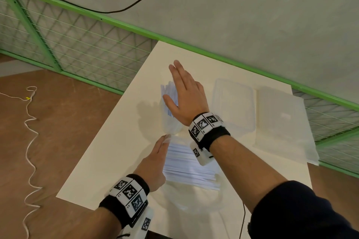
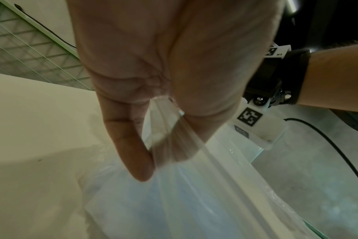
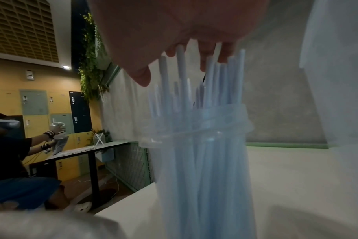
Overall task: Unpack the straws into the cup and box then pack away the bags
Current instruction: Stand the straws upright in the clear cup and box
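A clear plastic cup (image 1: 171,120) stands on the white table (image 1: 108,161), filled with upright pale blue straws (image 1: 169,91). My right hand (image 1: 180,87) lies flat over their tops with straight fingers. In the right wrist view the palm (image 3: 174,32) touches the straw tips (image 3: 182,67) above the cup (image 3: 194,145). My left hand (image 1: 165,138) pinches the edge of a clear bag (image 1: 186,169) that holds more straws and lies in front of the cup. Thumb and finger squeeze the bag film (image 2: 165,129) in the left wrist view.
A clear, empty-looking plastic box (image 1: 233,103) sits right of the cup, with a flat whitish plastic pack (image 1: 281,122) beyond it at the table's right edge. A green mesh fence (image 1: 77,44) runs behind. A white cord (image 1: 29,141) lies on the floor. Another person (image 3: 10,153) works far left.
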The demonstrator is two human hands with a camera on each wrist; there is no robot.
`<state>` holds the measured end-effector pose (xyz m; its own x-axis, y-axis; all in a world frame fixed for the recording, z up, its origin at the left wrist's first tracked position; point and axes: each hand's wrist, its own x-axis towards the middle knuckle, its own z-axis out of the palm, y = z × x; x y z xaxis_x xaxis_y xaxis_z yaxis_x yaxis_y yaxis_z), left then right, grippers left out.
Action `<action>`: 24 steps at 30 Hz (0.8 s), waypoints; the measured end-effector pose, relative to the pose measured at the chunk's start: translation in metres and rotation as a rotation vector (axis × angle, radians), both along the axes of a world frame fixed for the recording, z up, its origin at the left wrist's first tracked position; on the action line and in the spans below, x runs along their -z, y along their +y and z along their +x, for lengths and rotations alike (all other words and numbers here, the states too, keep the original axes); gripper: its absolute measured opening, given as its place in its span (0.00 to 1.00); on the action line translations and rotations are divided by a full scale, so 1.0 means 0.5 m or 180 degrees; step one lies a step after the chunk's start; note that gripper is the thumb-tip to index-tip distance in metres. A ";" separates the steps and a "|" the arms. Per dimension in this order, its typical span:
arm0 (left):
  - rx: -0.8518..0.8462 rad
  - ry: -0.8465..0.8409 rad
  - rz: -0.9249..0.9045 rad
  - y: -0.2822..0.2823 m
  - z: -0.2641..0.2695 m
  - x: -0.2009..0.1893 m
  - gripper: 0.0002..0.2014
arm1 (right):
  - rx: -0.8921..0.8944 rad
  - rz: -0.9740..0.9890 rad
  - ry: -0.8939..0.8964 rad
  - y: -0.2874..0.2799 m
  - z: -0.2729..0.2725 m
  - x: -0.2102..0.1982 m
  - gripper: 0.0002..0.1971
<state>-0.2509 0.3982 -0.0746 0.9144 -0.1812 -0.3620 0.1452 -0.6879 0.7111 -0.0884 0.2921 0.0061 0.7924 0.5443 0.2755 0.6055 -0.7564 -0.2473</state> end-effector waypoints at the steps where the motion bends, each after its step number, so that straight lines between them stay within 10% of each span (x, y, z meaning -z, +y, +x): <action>1: -0.0002 -0.0010 -0.0002 0.000 0.000 -0.001 0.53 | -0.0007 -0.0156 0.0091 0.003 0.002 -0.001 0.35; 16: -0.0088 0.0083 0.0142 -0.014 -0.006 -0.006 0.54 | -0.0650 0.1092 -0.0333 -0.036 -0.114 -0.093 0.20; 24: 0.0119 -0.0111 0.0065 -0.038 -0.010 0.010 0.56 | -0.0157 -0.0892 0.1310 -0.171 -0.325 0.146 0.19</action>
